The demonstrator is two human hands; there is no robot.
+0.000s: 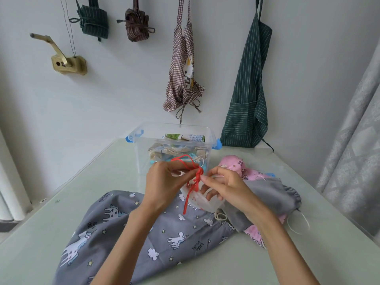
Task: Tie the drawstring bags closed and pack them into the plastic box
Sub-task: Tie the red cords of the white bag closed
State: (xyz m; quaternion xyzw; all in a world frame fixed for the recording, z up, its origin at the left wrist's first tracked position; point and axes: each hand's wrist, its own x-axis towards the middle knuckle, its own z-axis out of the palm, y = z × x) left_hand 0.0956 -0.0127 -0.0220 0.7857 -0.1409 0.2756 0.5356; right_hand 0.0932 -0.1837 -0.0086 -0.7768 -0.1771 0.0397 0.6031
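Note:
My left hand (164, 182) and my right hand (223, 185) both pinch a red drawstring (196, 182), which forms a loop and a knot between them. The cord belongs to a small white bag (202, 201) held just above the table, partly hidden by my right fingers. Behind my hands stands a clear plastic box (144, 149) with blue latches, holding several folded cloth bags. A grey unicorn-print bag (164, 233) lies flat under my forearms. A plain grey bag (271, 194) and a pink printed bag (238, 165) lie to the right.
A pale green table (72, 202) carries everything, with its edges at left and right. Aprons and bundled fabric hang on the white wall behind the box. A grey curtain hangs at the far right.

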